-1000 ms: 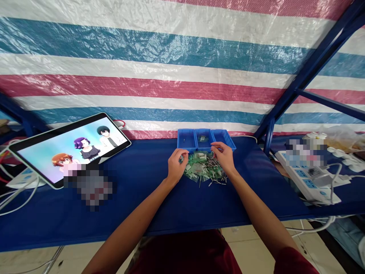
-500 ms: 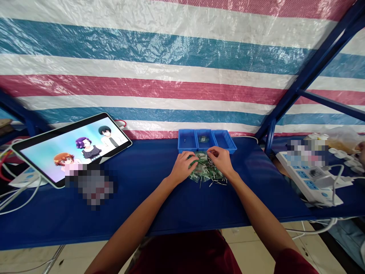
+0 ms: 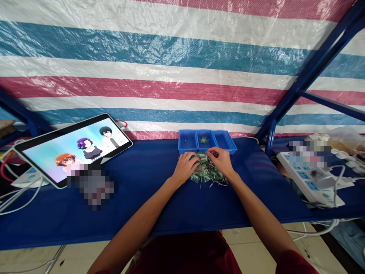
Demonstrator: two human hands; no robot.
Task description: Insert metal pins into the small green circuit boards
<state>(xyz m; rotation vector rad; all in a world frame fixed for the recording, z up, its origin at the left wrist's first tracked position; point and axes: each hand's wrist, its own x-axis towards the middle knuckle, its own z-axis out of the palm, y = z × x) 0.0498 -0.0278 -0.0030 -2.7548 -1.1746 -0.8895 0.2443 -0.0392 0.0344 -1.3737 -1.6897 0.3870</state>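
Fingers loosely bent, left hand (image 3: 184,167) touches a pile of green packets and slender pieces (image 3: 205,173); most remain there, few sitting in blue trays (image 3: 187,148) just beyond. Right hand (image 3: 222,163) curls, fingertips close together; neither hand's grip can be made out.

Both hands are in at the pile of little metal pins and green bits (image 3: 207,173): left hand (image 3: 184,166) over its left side, right hand (image 3: 221,160) at the upper right, fingertips curled in. Three blue bins (image 3: 224,140) sit side by side just behind, and a tablet (image 3: 82,146) shows a cartoon off to the left.
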